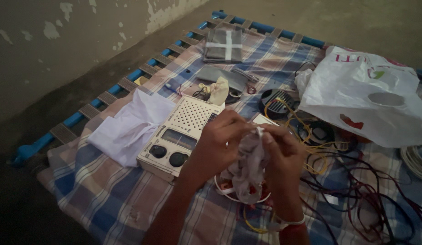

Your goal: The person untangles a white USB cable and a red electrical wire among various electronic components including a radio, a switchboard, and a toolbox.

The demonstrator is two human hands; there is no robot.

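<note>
Both of my hands hold a crumpled pale cloth rag (248,169) above the checked blanket. My left hand (220,143) pinches the rag's upper left part, and my right hand (280,152) grips its top from the right. Under the rag lies a round white-rimmed part with red pieces (224,188), mostly hidden. A cream radio (179,136) with two black knobs and a speaker grille lies just left of my left hand.
White folded cloth (129,124) lies left of the radio. A large white plastic bag (365,93) sits at right. Tangled yellow, red and dark wires (347,181) spread at right. A grey pouch (223,45) lies far back. The cot's blue frame (75,119) borders the left edge.
</note>
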